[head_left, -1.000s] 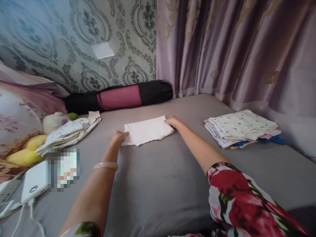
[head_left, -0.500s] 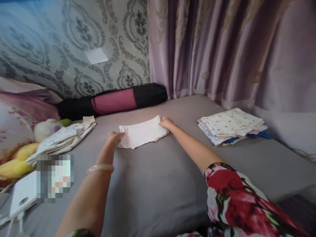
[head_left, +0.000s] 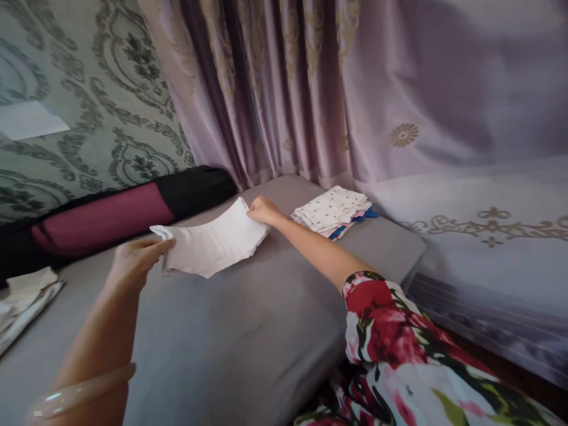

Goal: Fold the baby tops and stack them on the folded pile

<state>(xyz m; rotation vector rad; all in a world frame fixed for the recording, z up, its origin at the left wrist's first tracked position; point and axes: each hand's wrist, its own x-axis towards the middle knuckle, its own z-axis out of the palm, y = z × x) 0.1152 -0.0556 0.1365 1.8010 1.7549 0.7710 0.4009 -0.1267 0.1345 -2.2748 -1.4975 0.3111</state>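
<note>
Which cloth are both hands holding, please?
The plain white cloth, between the left hand and right hand; the spotted stack and cream pile lie on the grey sheet.

The location is a home, apparently a bedroom. Indicators: a bed [head_left: 213, 349] with a fitted grey sheet, damask wallpaper [head_left: 133, 65], and a floor-length mauve curtain [head_left: 377, 89] with gold motifs. Folded clothes [head_left: 331, 210] are stacked on the bed.

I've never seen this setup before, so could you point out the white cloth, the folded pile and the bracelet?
White cloth [head_left: 215, 244]: head view, middle of its front.
Folded pile [head_left: 332, 208]: head view, spotted top layer.
Bracelet [head_left: 89, 387]: head view, front of the band.
</note>
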